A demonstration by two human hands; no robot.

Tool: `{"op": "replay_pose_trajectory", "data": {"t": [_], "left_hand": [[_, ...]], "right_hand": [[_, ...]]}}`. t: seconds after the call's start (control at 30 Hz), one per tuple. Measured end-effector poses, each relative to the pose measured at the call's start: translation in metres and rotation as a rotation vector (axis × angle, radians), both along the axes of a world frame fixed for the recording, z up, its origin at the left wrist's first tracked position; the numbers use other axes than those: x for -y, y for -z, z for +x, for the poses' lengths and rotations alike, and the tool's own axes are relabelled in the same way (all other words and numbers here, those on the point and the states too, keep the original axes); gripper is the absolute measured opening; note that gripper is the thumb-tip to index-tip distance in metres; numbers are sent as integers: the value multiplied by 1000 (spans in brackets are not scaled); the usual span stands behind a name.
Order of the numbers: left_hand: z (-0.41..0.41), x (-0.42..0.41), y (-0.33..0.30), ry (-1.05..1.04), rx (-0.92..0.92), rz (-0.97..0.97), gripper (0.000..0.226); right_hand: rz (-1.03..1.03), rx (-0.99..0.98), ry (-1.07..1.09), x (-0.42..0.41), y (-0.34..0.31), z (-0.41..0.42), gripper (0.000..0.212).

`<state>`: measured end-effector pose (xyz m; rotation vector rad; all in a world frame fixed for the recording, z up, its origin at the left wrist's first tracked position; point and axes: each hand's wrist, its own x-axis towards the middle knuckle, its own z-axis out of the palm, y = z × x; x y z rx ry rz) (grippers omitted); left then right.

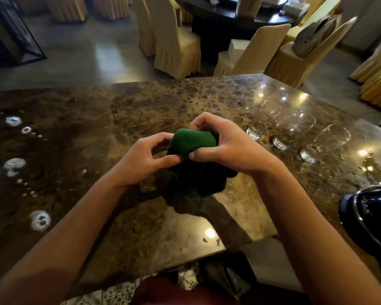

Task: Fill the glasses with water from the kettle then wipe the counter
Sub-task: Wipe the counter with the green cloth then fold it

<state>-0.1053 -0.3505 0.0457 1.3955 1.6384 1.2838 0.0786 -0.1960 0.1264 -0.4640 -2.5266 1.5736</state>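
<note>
Seemingly the pouring half of the job is finished, or at least set aside, and the wiping is about to begin. Three glasses (295, 130) stand in a row on the right side of the marble counter (154, 102), running from far to near, but their clear walls and the glare make it hard to tell whether they hold water. The kettle (370, 219), dark and glossy, sits at the near right edge, only partly in view and well apart from either hand. On the left side of the counter several puddles (14, 165) and smaller drops catch the light, spread from far to near; these look like what is left to clear, and none of them has a cloth on it yet. Both hands meet over the middle of the counter around a green cloth (194, 155). The left hand (145, 157) has its fingers curled, thumb and fingertips pinching the cloth's left edge. The right hand (224, 144) is curled over the top and right of the cloth, thumb pressed against the fabric close to the left thumb, so each hand grips it firmly. The cloth hangs bunched below the hands, its lower part near or touching the counter; which, I cannot tell. I judge the person is folding or bunching it before wiping toward the puddles on the left.
</note>
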Motion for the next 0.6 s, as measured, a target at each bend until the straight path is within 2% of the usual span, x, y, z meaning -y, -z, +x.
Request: {"op": "replay_pose_trajectory", "data": {"t": [0.07, 0.13, 0.23, 0.33, 0.43, 0.6], "left_hand": [[11, 11, -5, -34, 45, 27, 32], [19, 23, -7, -61, 51, 54, 25], [40, 39, -9, -150, 48, 65, 27], [70, 48, -8, -161, 249, 82, 26], [99, 58, -8, -184, 407, 91, 37], [141, 88, -21, -354, 499, 163, 35]], "right_hand": [[44, -69, 1, 9, -10, 8, 43], [96, -133, 21, 15, -18, 17, 44], [156, -191, 30, 20, -27, 25, 36], [155, -236, 16, 23, -25, 36, 27], [170, -291, 20, 28, -17, 45, 24], [274, -208, 19, 32, 1, 46, 24]]}}
